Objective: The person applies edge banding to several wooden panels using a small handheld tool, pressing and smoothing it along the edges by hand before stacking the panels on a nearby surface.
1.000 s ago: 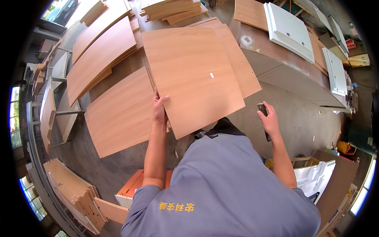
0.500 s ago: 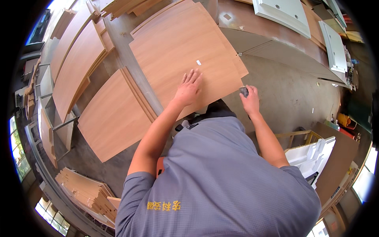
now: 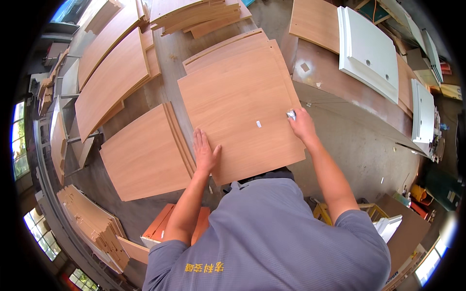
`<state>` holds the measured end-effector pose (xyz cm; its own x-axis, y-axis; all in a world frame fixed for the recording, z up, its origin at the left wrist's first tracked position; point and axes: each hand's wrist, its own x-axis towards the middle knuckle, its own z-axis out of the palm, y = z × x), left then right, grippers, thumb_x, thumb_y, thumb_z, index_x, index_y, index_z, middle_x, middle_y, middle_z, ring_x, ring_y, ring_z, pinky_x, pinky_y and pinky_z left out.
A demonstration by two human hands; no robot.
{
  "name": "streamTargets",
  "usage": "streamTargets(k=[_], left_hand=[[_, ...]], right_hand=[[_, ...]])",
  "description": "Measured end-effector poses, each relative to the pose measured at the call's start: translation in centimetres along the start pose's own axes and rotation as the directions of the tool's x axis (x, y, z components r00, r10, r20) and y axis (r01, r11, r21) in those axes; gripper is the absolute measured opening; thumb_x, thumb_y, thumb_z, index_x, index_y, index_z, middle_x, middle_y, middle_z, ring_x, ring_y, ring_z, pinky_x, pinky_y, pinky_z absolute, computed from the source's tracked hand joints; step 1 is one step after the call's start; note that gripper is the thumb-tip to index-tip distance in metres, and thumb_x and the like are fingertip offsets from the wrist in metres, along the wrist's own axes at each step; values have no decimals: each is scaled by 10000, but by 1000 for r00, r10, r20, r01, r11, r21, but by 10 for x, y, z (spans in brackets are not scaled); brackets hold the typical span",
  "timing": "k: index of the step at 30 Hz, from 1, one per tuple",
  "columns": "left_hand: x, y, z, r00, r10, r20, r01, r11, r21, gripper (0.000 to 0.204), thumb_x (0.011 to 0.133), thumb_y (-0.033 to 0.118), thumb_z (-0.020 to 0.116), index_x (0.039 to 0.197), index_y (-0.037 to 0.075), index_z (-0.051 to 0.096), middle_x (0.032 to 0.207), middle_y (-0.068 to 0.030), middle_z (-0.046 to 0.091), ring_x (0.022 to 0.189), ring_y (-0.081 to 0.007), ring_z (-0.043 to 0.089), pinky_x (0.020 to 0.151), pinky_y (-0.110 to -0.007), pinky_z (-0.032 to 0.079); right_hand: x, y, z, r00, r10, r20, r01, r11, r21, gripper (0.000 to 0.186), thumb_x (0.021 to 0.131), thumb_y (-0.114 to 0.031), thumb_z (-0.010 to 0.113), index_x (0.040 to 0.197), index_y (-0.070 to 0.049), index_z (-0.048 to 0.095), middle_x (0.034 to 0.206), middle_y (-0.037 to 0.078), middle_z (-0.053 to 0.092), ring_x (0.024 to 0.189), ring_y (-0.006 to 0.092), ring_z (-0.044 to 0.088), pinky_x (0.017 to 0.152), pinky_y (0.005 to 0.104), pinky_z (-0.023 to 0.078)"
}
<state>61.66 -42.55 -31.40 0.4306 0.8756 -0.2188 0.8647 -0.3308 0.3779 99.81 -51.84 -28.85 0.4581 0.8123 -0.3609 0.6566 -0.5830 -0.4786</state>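
Observation:
In front of me lies a light-brown wood-grain panel (image 3: 233, 102) with a small white sticker (image 3: 258, 124) on its face. More panels of the same colour show beneath its far and right edges. My left hand (image 3: 206, 154) rests on the panel's left edge, fingers stretched out and thumb apart, holding nothing. At the right edge, my right hand (image 3: 303, 125) is closed around a small silver-grey object (image 3: 291, 114). Its kind is unclear, as the fingers cover most of it.
Stacked wood-grain panels (image 3: 143, 150) lie close on the left, with more (image 3: 114, 77) beyond. Strips and boards (image 3: 204, 17) sit at the far side. A brown bench (image 3: 344, 82) on the right carries white panels (image 3: 369, 58). An orange box (image 3: 165, 220) stands by my left arm.
My left hand has gone from the panel's face to its left edge. My right hand, still holding the grey object, has moved from the near right corner farther up the right edge. The view has shifted.

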Motion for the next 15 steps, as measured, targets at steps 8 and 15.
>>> streamTargets(k=[8, 15], left_hand=[[-129, -34, 41, 577, -605, 549, 764, 163, -624, 395, 875, 274, 765, 1095, -45, 688, 817, -10, 666, 742, -77, 565, 680, -239, 470], [-139, -34, 47, 549, -629, 550, 593, -170, -787, 287, 935, 295, 697, 1015, 21, 728, 795, 30, 664, 663, -40, 551, 581, -214, 417]], right_hand=[[233, -72, -45, 977, -203, 66, 210, 970, -127, 350, 822, -206, 701, 1128, -41, 662, 1149, 192, 637, 1083, 375, 607, 911, 441, 494], [310, -78, -79, 800, -473, 369, 547, 828, -124, 527, 733, -72, 763, 1245, -52, 642, 1178, 138, 629, 1097, 308, 613, 961, 357, 482]])
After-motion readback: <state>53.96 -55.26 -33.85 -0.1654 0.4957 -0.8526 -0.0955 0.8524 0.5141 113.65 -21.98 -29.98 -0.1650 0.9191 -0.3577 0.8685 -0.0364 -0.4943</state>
